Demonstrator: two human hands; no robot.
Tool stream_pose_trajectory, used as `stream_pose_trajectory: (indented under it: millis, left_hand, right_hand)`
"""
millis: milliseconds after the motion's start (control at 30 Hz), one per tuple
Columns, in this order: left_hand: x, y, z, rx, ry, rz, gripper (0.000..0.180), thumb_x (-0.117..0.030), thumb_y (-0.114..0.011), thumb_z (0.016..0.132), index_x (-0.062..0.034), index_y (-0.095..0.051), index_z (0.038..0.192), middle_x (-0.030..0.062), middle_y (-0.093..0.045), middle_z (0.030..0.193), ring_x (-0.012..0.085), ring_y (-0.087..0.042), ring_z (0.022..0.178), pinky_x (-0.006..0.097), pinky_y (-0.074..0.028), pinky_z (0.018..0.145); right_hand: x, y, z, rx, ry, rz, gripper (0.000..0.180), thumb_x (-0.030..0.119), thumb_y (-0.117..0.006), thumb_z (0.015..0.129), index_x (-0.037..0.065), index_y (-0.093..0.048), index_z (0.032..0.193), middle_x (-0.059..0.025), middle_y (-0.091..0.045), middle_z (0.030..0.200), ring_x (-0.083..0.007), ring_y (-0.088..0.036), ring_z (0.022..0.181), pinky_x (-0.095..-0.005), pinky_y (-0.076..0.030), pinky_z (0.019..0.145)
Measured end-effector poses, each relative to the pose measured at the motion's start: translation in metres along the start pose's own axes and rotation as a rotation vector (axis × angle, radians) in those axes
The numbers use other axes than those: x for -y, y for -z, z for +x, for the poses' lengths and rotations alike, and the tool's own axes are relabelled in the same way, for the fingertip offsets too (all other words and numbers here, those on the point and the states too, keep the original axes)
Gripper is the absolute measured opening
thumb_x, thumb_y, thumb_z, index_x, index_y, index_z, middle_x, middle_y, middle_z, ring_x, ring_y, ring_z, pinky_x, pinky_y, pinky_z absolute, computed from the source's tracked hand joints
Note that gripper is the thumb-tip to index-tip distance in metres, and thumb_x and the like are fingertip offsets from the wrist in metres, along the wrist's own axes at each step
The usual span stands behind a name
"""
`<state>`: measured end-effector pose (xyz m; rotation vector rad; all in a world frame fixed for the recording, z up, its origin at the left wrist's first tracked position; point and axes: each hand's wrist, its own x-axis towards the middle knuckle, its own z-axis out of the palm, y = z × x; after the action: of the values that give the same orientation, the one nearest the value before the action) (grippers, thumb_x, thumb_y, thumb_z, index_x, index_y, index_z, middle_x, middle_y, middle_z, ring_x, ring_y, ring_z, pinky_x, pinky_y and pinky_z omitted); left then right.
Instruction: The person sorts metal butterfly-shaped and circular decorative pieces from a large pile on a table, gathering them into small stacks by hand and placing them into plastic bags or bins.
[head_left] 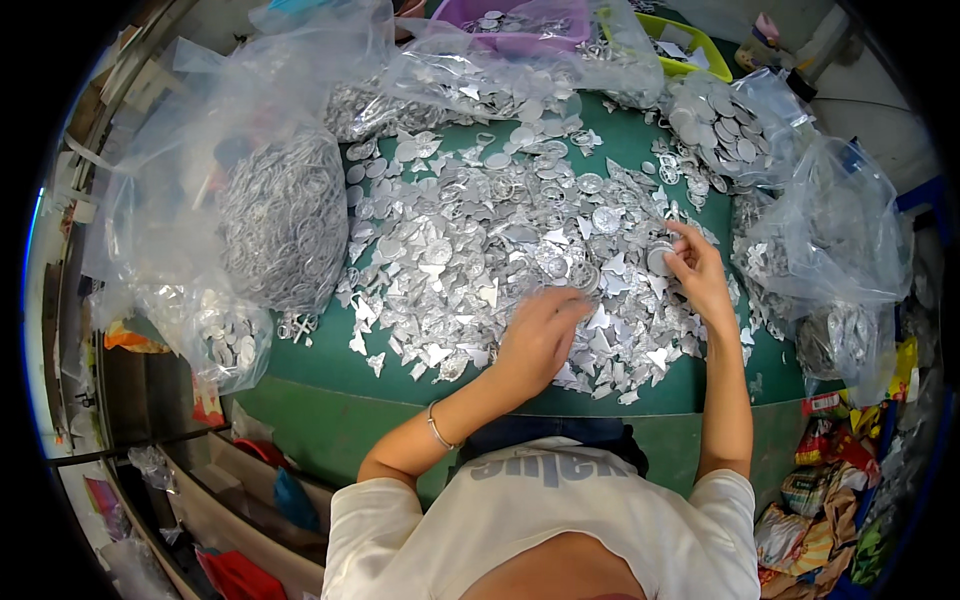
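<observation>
A wide heap of small silver-coloured metal pieces [450, 250], discs, stars and openwork shapes among them, covers the middle of the green table [330, 375]. My right hand [700, 275] is at the heap's right side, thumb and fingers closed around the edge of a round flat metal disc [659, 258]. Just in front of my body, my left hand [545, 332] hovers low over or touches the near middle of the pile. Its fingers are smeared by motion, so whether they hold a piece is hidden.
Clear plastic bags full of metal pieces stand at left [280, 220] and right [770, 240], with a bag of discs [720, 120] at back right. Behind the heap are a purple basin [565, 28] and a yellow-green tray [712, 55]. Coloured packets [815, 490] lie at lower right.
</observation>
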<state>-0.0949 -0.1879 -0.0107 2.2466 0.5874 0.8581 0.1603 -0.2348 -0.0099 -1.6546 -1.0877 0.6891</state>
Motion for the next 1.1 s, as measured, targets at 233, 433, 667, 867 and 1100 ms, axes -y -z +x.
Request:
stream_pose_trajectory:
  millis: [233, 433, 667, 867, 1100]
  left_hand:
    - [0.007, -0.003, 0.031, 0.035, 0.088, 0.232, 0.037, -0.005, -0.064, 0.071, -0.0058, -0.056, 0.107, 0.0104, -0.053, 0.106, 0.0288, -0.048, 0.094, 0.037, -0.036, 0.08]
    - [0.019, 0.007, 0.049, 0.2, 0.034, 0.094, 0.042, -0.005, -0.066, 0.07, -0.0066, -0.055, 0.11, 0.0103, -0.055, 0.1, 0.0288, -0.048, 0.095, 0.036, -0.036, 0.083]
    - [0.034, 0.002, 0.053, -0.041, 0.03, -0.111, 0.022, 0.006, -0.057, 0.076, -0.0022, -0.06, 0.096, 0.0107, -0.054, 0.093, 0.0232, -0.056, 0.081, 0.029, -0.044, 0.073]
    - [0.039, 0.009, 0.052, -0.313, 0.346, -0.902, 0.018, 0.001, -0.048, 0.086, 0.005, -0.052, 0.103, 0.0068, -0.055, 0.086, 0.0161, -0.059, 0.082, 0.025, -0.048, 0.072]
    - [0.04, 0.019, 0.051, -0.197, 0.544, -1.22, 0.029, 0.002, -0.044, 0.086, 0.0055, -0.044, 0.115, 0.0138, -0.055, 0.102, 0.0238, -0.059, 0.095, 0.03, -0.051, 0.079]
  right_hand:
    - [0.003, 0.013, -0.017, 0.006, -0.021, -0.177, 0.016, 0.007, -0.07, 0.07, 0.0, -0.057, 0.074, -0.001, -0.052, 0.063, -0.0086, -0.044, 0.058, -0.0234, -0.037, 0.054]
    - [0.017, 0.017, -0.023, 0.1, 0.008, -0.212, 0.02, 0.008, -0.074, 0.065, 0.001, -0.055, 0.067, 0.0005, -0.053, 0.062, -0.0079, -0.044, 0.058, -0.022, -0.036, 0.054]
    - [0.02, 0.01, -0.036, 0.254, 0.136, -0.314, 0.036, 0.005, -0.069, 0.067, 0.004, -0.054, 0.1, -0.0072, -0.05, 0.101, -0.0218, -0.048, 0.091, -0.0294, -0.04, 0.077]
    - [0.025, 0.013, -0.036, 0.243, 0.108, -0.316, 0.027, 0.003, -0.067, 0.07, 0.002, -0.054, 0.093, -0.0057, -0.052, 0.095, -0.0192, -0.051, 0.083, -0.0276, -0.04, 0.068]
    - [-0.003, 0.012, -0.03, -0.054, -0.093, 0.05, 0.017, 0.007, -0.055, 0.084, 0.001, -0.056, 0.1, 0.0019, -0.053, 0.073, -0.0047, -0.045, 0.064, -0.0192, -0.035, 0.057]
